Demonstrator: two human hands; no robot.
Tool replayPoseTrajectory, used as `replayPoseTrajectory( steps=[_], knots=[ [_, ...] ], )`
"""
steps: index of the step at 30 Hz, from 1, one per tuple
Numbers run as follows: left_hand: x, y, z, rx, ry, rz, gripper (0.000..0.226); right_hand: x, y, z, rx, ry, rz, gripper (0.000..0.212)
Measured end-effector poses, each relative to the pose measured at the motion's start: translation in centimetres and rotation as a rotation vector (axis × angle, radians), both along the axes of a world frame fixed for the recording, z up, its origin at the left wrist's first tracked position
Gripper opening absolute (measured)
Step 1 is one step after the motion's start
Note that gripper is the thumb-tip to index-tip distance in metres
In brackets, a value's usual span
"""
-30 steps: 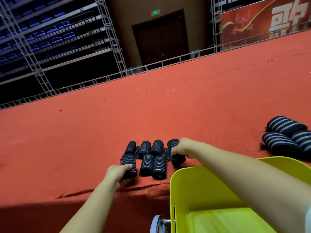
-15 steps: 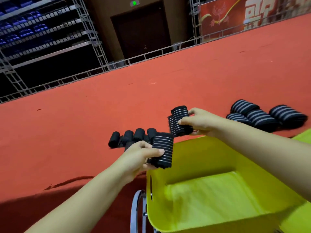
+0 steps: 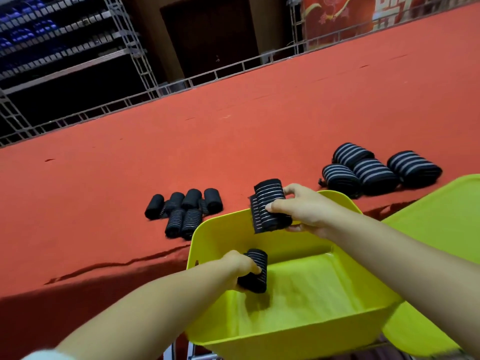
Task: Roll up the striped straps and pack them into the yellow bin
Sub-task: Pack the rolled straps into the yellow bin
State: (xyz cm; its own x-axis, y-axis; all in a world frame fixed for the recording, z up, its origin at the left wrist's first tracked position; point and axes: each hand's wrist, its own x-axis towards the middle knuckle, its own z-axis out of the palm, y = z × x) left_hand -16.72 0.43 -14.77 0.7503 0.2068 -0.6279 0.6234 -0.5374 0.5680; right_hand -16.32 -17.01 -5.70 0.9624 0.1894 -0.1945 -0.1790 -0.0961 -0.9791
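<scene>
the left hand (image 3: 240,263) grips one rolled striped strap (image 3: 255,270), fingers curled over its top, and holds it down inside the yellow bin (image 3: 298,307), close to the bin's near-left wall; whether the roll touches the bin's floor cannot be told. the right hand (image 3: 304,207) clutches two rolled straps (image 3: 268,205) pressed side by side, thumb on the far side and fingers wrapped over the near side, with the pair upright above the bin's far rim. the forearms reach in from the bottom left and the right edge of the view.

the bin's inside holds nothing but the roll in the left hand. a second yellow-green bin (image 3: 441,229) lies just beside it on the right, partly hidden by the right forearm. a bit of metal frame (image 3: 192,352) shows under the bin's near-left corner.

beyond the bin, on the red carpeted surface (image 3: 233,131), a cluster of small rolled straps (image 3: 183,211) sits near the bin's far-left corner, some showing thin pale stripes. well apart to the right, a group of four larger striped rolls (image 3: 376,170) lies touching one another. at the carpet's far edge runs a metal truss railing (image 3: 207,74), with scaffold shelving (image 3: 65,42), a dark door (image 3: 210,29) and a red banner (image 3: 350,14) behind it.
</scene>
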Motion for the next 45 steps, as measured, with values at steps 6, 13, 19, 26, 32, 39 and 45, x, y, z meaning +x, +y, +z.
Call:
replayPoseTrajectory(
  steps=[6,13,19,26,32,39,45],
  knots=[
    [0.3,0.8,-1.7,0.352,0.078,-0.122,0.058,-0.2,0.0,-0.5,-0.006,0.022,0.033,0.03],
    [0.7,0.1,-1.3,0.555,0.105,-0.202,0.053,-0.7,-1.0,-0.9,-0.01,0.042,0.053,0.031],
    [0.1,-0.2,-1.2,0.677,0.1,-0.312,0.036,-1.4,-1.8,-1.1,-0.012,0.074,0.062,0.033],
    [0.4,-2.3,4.4,0.08,-0.143,-0.196,0.022,-2.9,-2.5,-0.3,0.041,0.096,0.055,0.022],
    [-0.8,-1.2,8.9,-0.645,-0.191,0.037,0.033,-3.5,-1.8,-0.8,0.026,0.129,0.088,0.012],
    [-1.2,2.1,8.1,-0.43,-0.166,-0.022,0.056,-1.7,2.4,-3.0,-0.266,0.191,0.199,0.017],
    [0.9,2.3,5.5,-0.234,0.016,-0.087,0.061,1.7,5.6,-6.7,-0.38,0.451,0.213,0.025]
  ],
)
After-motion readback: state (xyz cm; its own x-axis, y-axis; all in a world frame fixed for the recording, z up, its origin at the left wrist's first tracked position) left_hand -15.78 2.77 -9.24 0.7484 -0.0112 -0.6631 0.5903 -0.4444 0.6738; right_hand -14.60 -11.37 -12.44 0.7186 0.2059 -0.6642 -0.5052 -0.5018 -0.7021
